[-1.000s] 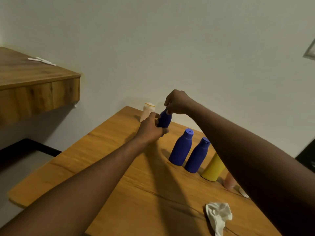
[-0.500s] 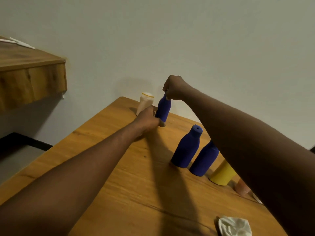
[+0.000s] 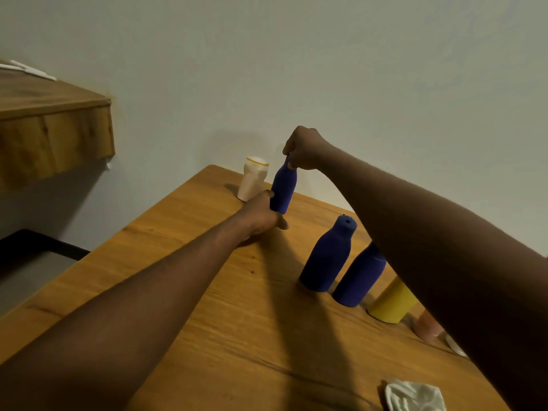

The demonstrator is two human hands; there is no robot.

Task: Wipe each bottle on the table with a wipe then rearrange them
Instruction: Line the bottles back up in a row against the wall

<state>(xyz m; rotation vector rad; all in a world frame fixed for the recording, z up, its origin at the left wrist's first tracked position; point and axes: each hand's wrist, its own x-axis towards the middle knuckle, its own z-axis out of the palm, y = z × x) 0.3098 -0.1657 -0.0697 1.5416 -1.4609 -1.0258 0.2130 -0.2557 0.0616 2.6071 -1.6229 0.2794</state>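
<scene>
- Lying crumpled on the wooden bench (image 3: 166,221), nearest: a white wipe (image 3: 415,396).
- Mid-bench, two dark blue matte bottles (image 3: 326,259) stand side by side.
- Farther, left hand (image 3: 261,218) fingers wrap the base of a third dark blue bottle (image 3: 283,188), upright; right hand (image 3: 305,149) fingers pinch its top.
- Cream plastic bottle (image 3: 253,179) stands just behind.

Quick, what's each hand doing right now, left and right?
Left hand: grips the base of the far blue bottle.
Right hand: pinches the top of the same bottle.
</scene>
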